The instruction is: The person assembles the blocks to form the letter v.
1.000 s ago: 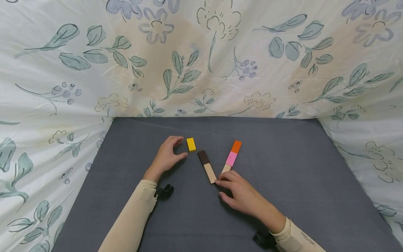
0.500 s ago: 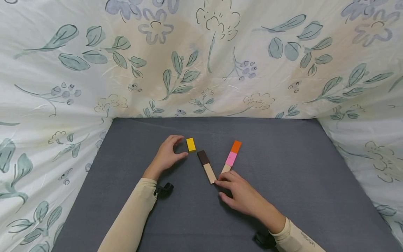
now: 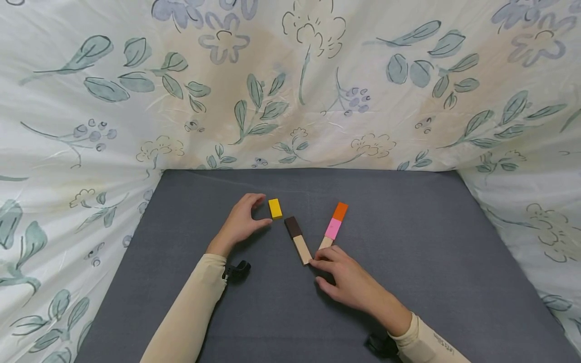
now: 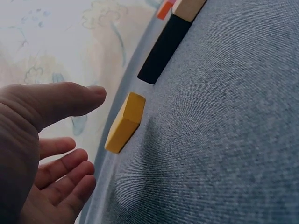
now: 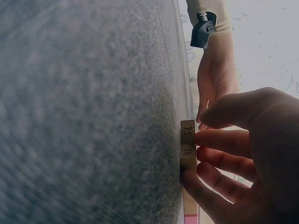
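My left hand [image 3: 240, 222] hovers beside a small yellow block [image 3: 275, 208], thumb and fingers spread apart. In the left wrist view a gap shows between the thumb and the yellow block [image 4: 125, 123]. A dark brown block [image 3: 293, 227] lies end to end with a plain wooden block [image 3: 302, 250], forming a slanted row. A second row has an orange block [image 3: 340, 211], a pink block [image 3: 333, 229] and another plain wooden block [image 3: 325, 243], partly covered by my right hand [image 3: 349, 282]. Its fingertips touch the wooden ends, marked 75 and 50 [image 5: 188, 151]; the thumb stays apart.
A grey cloth [image 3: 422, 242] covers the table, and the two rows nearly meet at their near ends in a V. Floral fabric [image 3: 317, 101] hangs behind and at the sides. A black wrist camera [image 3: 237, 271] sits on the left wrist, another [image 3: 381, 346] on the right.
My left hand has edged very slightly away from me, alongside the yellow block. My right hand and the blocks stay where they were.
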Demonstrator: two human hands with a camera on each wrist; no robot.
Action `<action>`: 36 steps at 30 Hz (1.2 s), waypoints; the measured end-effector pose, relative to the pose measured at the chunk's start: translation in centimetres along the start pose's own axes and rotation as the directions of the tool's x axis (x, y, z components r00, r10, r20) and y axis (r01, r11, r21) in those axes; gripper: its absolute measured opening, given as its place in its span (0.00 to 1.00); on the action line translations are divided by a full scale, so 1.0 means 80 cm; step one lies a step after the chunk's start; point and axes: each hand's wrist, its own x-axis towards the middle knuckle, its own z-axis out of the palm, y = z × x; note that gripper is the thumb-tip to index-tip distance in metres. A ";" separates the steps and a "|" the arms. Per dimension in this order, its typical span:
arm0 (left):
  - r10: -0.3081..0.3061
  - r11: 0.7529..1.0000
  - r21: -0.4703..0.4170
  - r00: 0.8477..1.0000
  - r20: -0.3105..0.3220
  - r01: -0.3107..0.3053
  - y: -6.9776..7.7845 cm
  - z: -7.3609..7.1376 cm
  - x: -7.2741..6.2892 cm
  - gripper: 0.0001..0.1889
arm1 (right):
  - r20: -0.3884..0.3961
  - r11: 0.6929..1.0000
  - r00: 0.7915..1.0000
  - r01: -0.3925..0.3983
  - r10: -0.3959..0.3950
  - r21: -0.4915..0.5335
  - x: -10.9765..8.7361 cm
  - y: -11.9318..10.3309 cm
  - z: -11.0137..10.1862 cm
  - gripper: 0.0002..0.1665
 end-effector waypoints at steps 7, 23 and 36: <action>-0.005 1.000 -0.002 1.000 0.018 0.005 0.001 0.000 0.005 0.39 | 0.002 1.000 1.000 0.001 -0.001 0.000 0.001 0.000 -0.001 0.20; 0.012 1.000 -0.015 0.999 0.052 -0.011 -0.004 0.001 0.016 0.41 | -0.003 1.000 1.000 0.005 -0.005 0.023 0.001 -0.002 -0.003 0.20; 0.010 1.000 -0.021 0.997 0.072 -0.008 -0.008 0.007 0.023 0.40 | -0.005 1.000 1.000 0.007 -0.007 0.023 0.000 -0.001 -0.004 0.20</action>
